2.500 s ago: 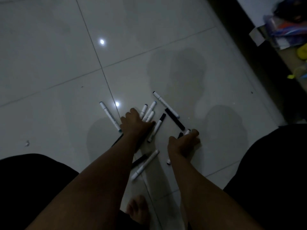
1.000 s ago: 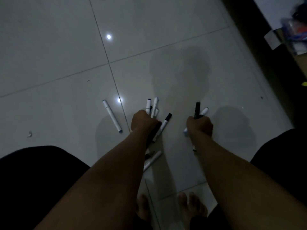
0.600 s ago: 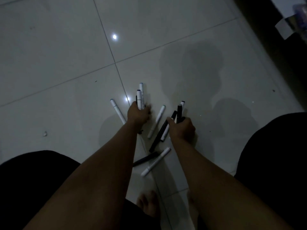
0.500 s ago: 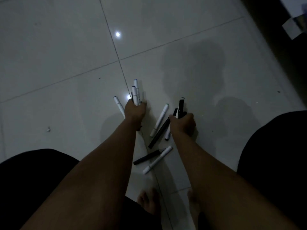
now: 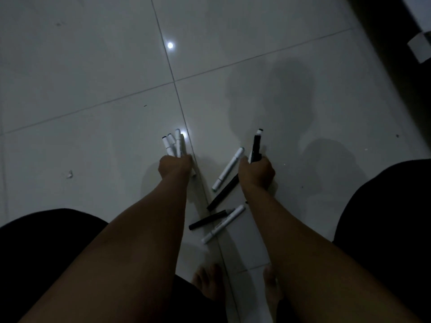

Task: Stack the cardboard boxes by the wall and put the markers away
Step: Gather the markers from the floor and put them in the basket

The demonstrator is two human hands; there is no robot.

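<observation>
Our left hand (image 5: 175,166) grips a bundle of white markers (image 5: 172,143); our right hand (image 5: 256,172) grips a black marker (image 5: 256,145); the loose white marker (image 5: 228,169) lies at its nine o'clock, long axis one-to-seven, nearer our right.

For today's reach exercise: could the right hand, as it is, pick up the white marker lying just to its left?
Probably not cleanly: the right hand already grips markers, though the white marker lies uncovered on the floor right beside it.
</observation>
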